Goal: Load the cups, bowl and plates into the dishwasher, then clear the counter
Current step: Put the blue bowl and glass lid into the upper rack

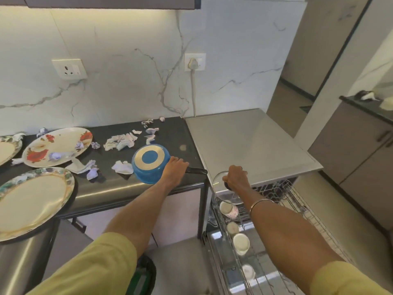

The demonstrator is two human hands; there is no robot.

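My left hand [175, 169] grips the black handle of a blue saucepan [150, 163], held tilted with its base facing me over the dark counter's [176, 135] front edge. My right hand [236, 177] holds a glass lid [221, 179] by its knob, on edge above the pulled-out dishwasher rack [297, 209]. Several white cups [241, 243] sit upside down along the rack's left side. A floral oval plate [57, 146] lies on the counter, another plate [32, 201] is at the front left, and a third [7, 149] shows at the left edge.
Crumpled paper scraps [121, 142] are strewn over the counter and on the floral plate. The dishwasher's steel top [251, 141] adjoins the counter on the right. A plug and cord [193, 64] hang on the marble wall. A dark bin [144, 273] stands on the floor below.
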